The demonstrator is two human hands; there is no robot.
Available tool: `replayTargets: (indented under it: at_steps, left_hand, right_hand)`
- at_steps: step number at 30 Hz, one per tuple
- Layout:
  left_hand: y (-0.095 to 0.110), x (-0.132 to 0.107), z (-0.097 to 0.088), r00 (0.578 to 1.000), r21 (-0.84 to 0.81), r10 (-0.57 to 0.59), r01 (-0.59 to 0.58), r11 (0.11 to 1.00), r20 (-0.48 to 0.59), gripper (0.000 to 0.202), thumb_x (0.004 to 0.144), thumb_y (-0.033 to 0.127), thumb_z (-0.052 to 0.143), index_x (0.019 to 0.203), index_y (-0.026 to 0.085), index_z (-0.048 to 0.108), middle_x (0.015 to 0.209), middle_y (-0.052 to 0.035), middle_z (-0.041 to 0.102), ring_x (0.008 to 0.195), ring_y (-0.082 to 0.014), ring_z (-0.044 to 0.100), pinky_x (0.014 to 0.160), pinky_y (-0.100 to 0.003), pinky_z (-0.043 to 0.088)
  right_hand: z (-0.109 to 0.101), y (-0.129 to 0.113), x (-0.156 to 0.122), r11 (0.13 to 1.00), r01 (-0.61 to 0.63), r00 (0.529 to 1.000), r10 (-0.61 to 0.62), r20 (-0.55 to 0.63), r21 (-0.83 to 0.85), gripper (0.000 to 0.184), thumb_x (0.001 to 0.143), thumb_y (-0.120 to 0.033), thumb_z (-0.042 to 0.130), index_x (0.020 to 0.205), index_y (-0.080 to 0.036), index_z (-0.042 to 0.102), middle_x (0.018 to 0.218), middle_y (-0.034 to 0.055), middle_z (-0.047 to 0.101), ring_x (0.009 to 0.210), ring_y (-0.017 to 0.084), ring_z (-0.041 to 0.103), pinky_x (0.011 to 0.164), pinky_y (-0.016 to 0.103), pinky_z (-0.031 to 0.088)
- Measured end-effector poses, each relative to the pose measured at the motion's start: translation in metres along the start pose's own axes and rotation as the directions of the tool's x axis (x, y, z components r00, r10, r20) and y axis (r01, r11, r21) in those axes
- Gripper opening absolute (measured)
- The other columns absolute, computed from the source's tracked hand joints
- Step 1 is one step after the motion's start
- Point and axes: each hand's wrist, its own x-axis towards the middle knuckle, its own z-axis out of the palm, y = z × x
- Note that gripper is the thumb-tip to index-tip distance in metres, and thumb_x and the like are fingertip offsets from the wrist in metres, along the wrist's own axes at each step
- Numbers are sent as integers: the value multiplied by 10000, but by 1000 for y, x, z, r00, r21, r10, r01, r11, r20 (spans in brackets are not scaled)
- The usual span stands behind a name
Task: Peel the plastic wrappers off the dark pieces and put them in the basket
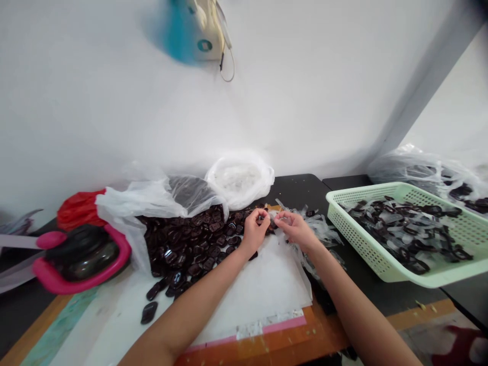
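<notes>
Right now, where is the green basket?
At the right of the head view, on the black table, the green basket stands to the right of the right hand.

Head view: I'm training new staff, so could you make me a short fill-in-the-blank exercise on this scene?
1. The dark pieces heaped beside the left hand spill from a plastic ____.
2. The basket is pale ____.
3. The basket stands to the ____ of the right hand.

Missing words: bag; green; right.

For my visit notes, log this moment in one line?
left hand: curled, hold unclear; right hand: beside it, likewise; dark pieces: heaped left; green basket: right
</notes>
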Motion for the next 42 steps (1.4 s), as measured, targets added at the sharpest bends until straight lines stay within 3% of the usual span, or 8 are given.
replayTargets:
  at_steps: [5, 10, 16, 21, 24, 30, 38, 42]
  left_hand:
    - [-1, -1, 3, 970, -297, -215, 240, 924, 115, 296, 749, 412, 639, 885, 178, 519, 502, 103, 397, 328, -18, 249, 336, -166, 193]
    - [1, -3, 2, 914, -425, -279, 386, 819, 293, 375, 691, 404, 718, 912, 182, 511, 447, 129, 327, 304, -13, 190, 318, -166, 119]
    - [6, -5, 2, 902, -447, -293, 415, 792, 318, 389, 639, 354, 771, 772, 191, 443, 463, 128, 335, 313, -2, 188, 320, -153, 120]
    - [9, -7, 7, 926, -419, -309, 375, 827, 218, 373, 637, 358, 768, 815, 168, 502, 474, 116, 370, 320, 2, 199, 318, -165, 117]
    - [7, -6, 6, 920, -448, -344, 393, 803, 189, 376, 636, 341, 771, 847, 163, 516, 448, 126, 334, 315, 2, 175, 319, -165, 108]
    - [3, -2, -2, 908, -480, -280, 404, 779, 312, 327, 692, 373, 724, 837, 168, 513, 454, 110, 384, 304, -4, 184, 312, -162, 108]
    - [5, -4, 0, 928, -511, -294, 373, 774, 230, 348, 628, 284, 780, 746, 173, 473, 427, 132, 315, 309, 6, 179, 309, -148, 122]
    - [4, -3, 1, 930, -512, -300, 367, 776, 212, 342, 624, 278, 783, 790, 168, 505, 446, 123, 372, 307, 7, 197, 306, -155, 119]
  right_hand:
    - [3, 2, 2, 995, 89, 990, -83, -110, 51, 300, 718, -463, 679, 789, -181, 602, 633, -30, 492, 396, 31, 266, 320, 167, 191]
    - [6, -1, 1, 968, 98, 985, -61, -161, 232, 297, 713, -452, 697, 813, -187, 607, 550, -68, 373, 388, 37, 254, 324, 175, 193]
    - [10, 0, 1, 977, 94, 976, -53, -209, 192, 307, 696, -452, 710, 817, -178, 642, 493, -58, 429, 369, 49, 294, 324, 188, 215]
    - [14, 1, 2, 963, 140, 966, -81, -245, 231, 304, 696, -444, 710, 824, -180, 633, 452, -61, 429, 358, 54, 301, 325, 184, 204]
    - [15, 0, 1, 935, 141, 981, -87, -175, 326, 284, 720, -441, 692, 820, -196, 590, 452, -72, 429, 341, 44, 277, 325, 177, 193]
    - [13, -6, -2, 934, 154, 985, -119, -123, 321, 268, 753, -435, 666, 829, -199, 563, 552, -50, 503, 367, 37, 291, 336, 172, 202]
    - [14, -8, -4, 903, 58, 998, -67, 6, 425, 279, 762, -437, 651, 775, -197, 510, 525, -57, 496, 355, 34, 271, 343, 172, 176]
    - [13, -6, -3, 921, 45, 999, -37, -28, 386, 287, 747, -430, 653, 718, -177, 520, 576, -17, 586, 340, 32, 298, 335, 181, 205]
